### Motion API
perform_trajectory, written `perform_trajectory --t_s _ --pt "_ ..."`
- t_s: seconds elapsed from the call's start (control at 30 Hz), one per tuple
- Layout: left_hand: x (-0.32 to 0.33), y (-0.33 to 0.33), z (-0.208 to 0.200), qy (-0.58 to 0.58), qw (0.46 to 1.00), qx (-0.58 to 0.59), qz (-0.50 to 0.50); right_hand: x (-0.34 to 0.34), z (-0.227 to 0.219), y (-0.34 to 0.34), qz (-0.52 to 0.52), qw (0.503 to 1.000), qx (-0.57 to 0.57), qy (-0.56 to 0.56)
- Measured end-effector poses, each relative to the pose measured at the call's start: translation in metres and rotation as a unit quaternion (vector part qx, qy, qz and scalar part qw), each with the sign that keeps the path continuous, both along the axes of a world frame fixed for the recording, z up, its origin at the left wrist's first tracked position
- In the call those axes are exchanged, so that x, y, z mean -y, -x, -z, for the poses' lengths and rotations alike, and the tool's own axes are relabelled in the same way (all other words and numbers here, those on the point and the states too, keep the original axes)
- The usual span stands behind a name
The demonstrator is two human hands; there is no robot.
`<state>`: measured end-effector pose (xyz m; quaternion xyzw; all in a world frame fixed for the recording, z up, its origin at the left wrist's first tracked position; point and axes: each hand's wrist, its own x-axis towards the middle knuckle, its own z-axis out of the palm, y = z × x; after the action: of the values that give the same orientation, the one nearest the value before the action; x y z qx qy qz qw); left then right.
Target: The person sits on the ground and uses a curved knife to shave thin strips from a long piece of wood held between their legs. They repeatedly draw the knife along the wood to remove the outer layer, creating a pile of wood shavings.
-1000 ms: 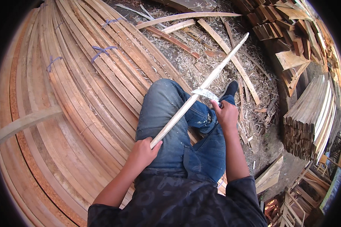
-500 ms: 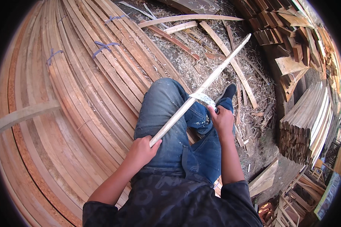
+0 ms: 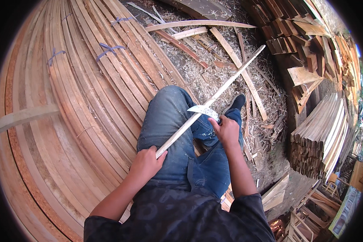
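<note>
A long pale wooden stick [image 3: 222, 88] slants over my right-leaning lap, its far end pointing up and to the right. My left hand [image 3: 146, 163] is closed round the near end, resting by the thigh of my jeans [image 3: 161, 121]. In my right hand [image 3: 226, 130] is a knife [image 3: 204, 110] with a light, curved blade; the fingers hide most of its handle. The blade lies across the stick near its middle, touching it or just above it, and its tip reaches past the stick to the left.
Long planks [image 3: 74, 121] fill the left, some bundled with purple ties [image 3: 109, 50]. Wood shavings [image 3: 213, 76] and loose offcuts [image 3: 236, 50] cover the ground ahead. On the right stand stacked boards [image 3: 298, 36] and a bundle of pale slats [image 3: 320, 133].
The knife blade has come nearer to me along the stick, and its tip now extends farther left. The stick's far end has dropped slightly. Both hands keep their grip.
</note>
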<state>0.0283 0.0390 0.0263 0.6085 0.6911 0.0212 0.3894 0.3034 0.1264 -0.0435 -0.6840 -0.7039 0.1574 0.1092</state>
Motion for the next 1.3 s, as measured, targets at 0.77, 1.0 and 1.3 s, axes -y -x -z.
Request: perform_trajectory --t_s 0.77,1.0,1.3 --pt "0.001 -0.005 0.001 -0.015 0.998 -0.047 0.033 0.006 0.015 0.005 0.044 0.996 -0.007 0.073" --pt "0.001 -0.009 -0.004 -0.016 0.997 -0.058 0.048 -0.017 0.016 -0.026 0.131 0.988 0.072 0.043" --pt "0.004 -0.005 -0.002 -0.026 0.998 -0.041 0.039 -0.015 0.034 -0.035 0.313 0.946 -0.067 0.048"
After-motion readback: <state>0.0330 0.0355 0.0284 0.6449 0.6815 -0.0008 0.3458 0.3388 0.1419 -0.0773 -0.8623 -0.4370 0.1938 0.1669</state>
